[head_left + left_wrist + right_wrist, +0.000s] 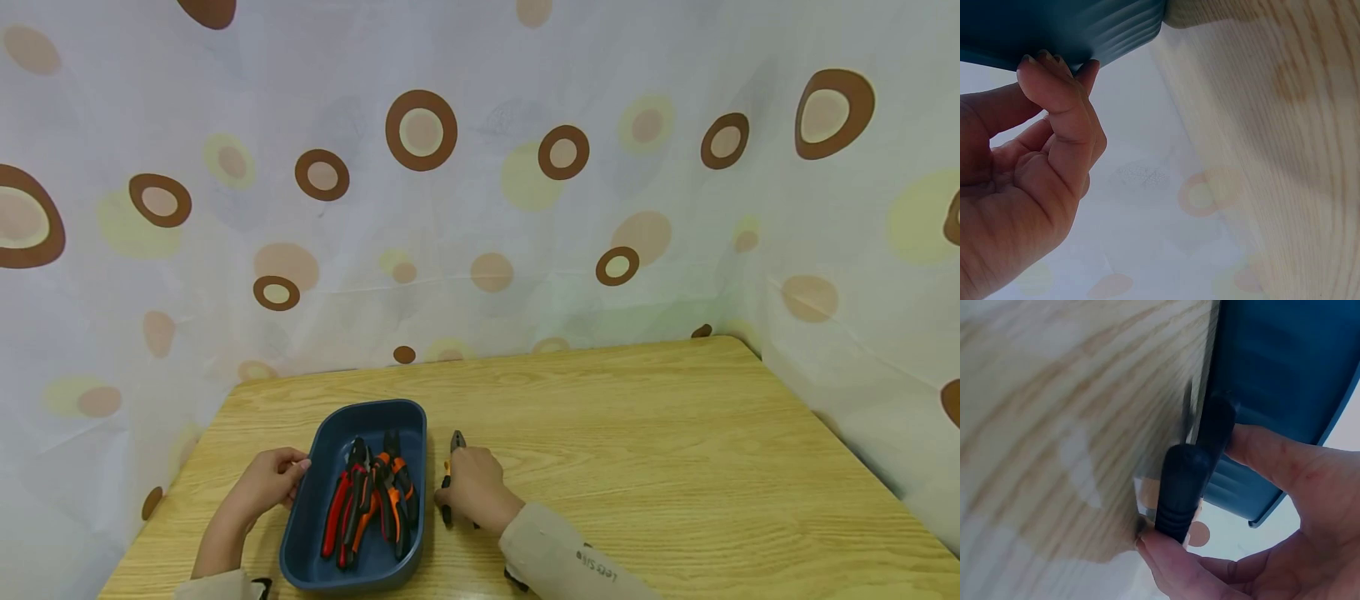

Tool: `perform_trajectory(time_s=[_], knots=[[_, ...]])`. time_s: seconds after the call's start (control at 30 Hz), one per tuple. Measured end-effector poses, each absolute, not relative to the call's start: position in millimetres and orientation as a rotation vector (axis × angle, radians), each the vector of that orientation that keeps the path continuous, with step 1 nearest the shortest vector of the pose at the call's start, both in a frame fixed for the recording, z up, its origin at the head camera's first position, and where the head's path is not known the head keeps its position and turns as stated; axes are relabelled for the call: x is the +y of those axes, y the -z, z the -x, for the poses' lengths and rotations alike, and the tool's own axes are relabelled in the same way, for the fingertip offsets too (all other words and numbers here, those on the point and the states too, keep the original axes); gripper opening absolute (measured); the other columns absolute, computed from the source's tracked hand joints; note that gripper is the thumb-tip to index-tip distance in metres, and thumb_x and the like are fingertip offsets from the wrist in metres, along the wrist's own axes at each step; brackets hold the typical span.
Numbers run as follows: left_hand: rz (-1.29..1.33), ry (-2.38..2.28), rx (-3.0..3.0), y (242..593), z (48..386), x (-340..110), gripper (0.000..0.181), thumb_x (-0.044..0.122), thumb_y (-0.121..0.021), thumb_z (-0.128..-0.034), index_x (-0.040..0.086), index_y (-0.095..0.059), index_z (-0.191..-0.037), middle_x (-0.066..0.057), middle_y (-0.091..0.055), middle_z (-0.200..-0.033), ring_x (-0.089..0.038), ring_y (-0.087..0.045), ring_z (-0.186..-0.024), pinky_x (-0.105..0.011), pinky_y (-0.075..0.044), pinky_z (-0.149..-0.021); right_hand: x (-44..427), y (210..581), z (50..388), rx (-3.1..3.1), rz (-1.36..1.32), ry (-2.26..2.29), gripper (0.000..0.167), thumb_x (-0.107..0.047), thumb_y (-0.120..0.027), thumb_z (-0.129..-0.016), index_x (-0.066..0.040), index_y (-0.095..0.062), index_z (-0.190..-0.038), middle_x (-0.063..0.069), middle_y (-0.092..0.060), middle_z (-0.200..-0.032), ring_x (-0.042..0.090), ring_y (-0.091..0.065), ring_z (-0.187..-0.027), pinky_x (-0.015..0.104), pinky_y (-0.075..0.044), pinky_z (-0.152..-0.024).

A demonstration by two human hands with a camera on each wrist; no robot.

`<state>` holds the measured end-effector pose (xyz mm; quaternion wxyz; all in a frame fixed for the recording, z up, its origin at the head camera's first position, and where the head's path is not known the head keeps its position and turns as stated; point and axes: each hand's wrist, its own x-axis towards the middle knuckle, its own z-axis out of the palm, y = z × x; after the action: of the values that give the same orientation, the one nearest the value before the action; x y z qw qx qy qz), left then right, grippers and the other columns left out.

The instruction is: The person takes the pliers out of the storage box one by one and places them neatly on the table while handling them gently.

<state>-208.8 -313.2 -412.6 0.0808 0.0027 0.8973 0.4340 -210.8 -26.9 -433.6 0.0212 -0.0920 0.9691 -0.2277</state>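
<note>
A dark blue bin [415, 554] holds several pliers with red, orange and black handles [336, 515]. At the bin's left rim is my left hand [264, 483]; in the left wrist view the fingertips of that hand [1054, 137] touch the bin's edge [1129, 28]. Just right of the bin, my right hand [474, 490] grips pliers [457, 440] on the table, jaws pointing away. The right wrist view has the hand [1272, 512] with thumb and fingers around the black handles [1182, 487], beside the bin wall [1272, 381].
The wood-grain table [637, 450] extends right of the right hand. Behind it and along its sides hangs a white sheet [465, 217] with brown, pink and yellow round shapes.
</note>
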Motion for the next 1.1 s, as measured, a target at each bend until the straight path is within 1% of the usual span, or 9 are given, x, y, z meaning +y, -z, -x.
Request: perform_trajectory(time_s=[0.17, 0.23, 0.43, 0.7, 0.8, 1.1], knots=[[-0.013, -1.294, 2.686, 412.4, 209.2, -313.1, 0.028, 0.003, -0.046, -0.0998, -0.019, -0.053, -0.117, -0.007, -0.053, -0.069, -0.019, -0.053, -0.061, -0.035, -0.054, -0.056, -29.4, 434.4, 211.4, 3.008, 0.277, 0.680, 0.038, -0.029, -0.089, -0.066, -0.008, -0.057, -0.065, 0.010, -0.056, -0.073, 0.025, -0.056, -0.072, 0.033, -0.047, -0.054], [-0.016, -1.297, 2.684, 412.5, 209.4, -313.1, 0.028, 0.003, -0.046, -0.0998, -0.019, -0.053, -0.117, -0.007, -0.053, -0.069, -0.018, -0.053, -0.061, -0.034, -0.054, -0.055, -30.3, 435.4, 211.7, 3.024, 0.278, 0.654, 0.038, -0.030, -0.090, -0.064, -0.008, -0.059, -0.067, 0.011, -0.057, -0.076, 0.026, -0.057, -0.075, 0.034, -0.049, -0.057], [-0.022, -1.299, 2.679, 412.4, 209.7, -313.2, 0.028, 0.003, -0.046, -0.0999, -0.019, -0.053, -0.117, -0.007, -0.052, -0.069, -0.018, -0.053, -0.061, -0.034, -0.053, -0.055, -31.8, 437.8, 212.6, 3.060, 0.277, 0.591, 0.039, -0.032, -0.091, -0.062, -0.007, -0.064, -0.074, 0.011, -0.058, -0.076, 0.025, -0.057, -0.075, 0.035, -0.050, -0.060], [-0.027, -1.288, 2.694, 411.6, 209.6, -312.8, 0.027, 0.003, -0.047, -0.0993, -0.018, -0.054, -0.115, -0.006, -0.053, -0.068, -0.018, -0.053, -0.060, -0.033, -0.053, -0.055, -32.3, 436.3, 212.1, 3.079, 0.274, 0.556, 0.040, -0.033, -0.092, -0.061, -0.009, -0.061, -0.070, 0.010, -0.056, -0.073, 0.023, -0.056, -0.072, 0.034, -0.050, -0.059], [-0.025, -1.288, 2.691, 411.5, 209.4, -312.8, 0.027, 0.003, -0.047, -0.0993, -0.018, -0.054, -0.115, -0.006, -0.053, -0.068, -0.018, -0.053, -0.061, -0.033, -0.053, -0.055, -32.0, 435.7, 210.5, 3.088, 0.293, 0.539, 0.038, -0.033, -0.090, -0.063, -0.009, -0.062, -0.071, 0.009, -0.056, -0.073, 0.023, -0.056, -0.071, 0.034, -0.050, -0.059], [-0.008, -1.290, 2.683, 411.7, 209.1, -313.6, 0.027, 0.004, -0.047, -0.0998, -0.018, -0.054, -0.115, -0.006, -0.053, -0.069, -0.018, -0.053, -0.061, -0.034, -0.054, -0.056, -33.4, 437.2, 207.8, 3.131, 0.336, 0.426, 0.040, -0.043, -0.085, -0.068, -0.008, -0.067, -0.077, 0.010, -0.060, -0.073, 0.025, -0.058, -0.070, 0.034, -0.050, -0.058]])
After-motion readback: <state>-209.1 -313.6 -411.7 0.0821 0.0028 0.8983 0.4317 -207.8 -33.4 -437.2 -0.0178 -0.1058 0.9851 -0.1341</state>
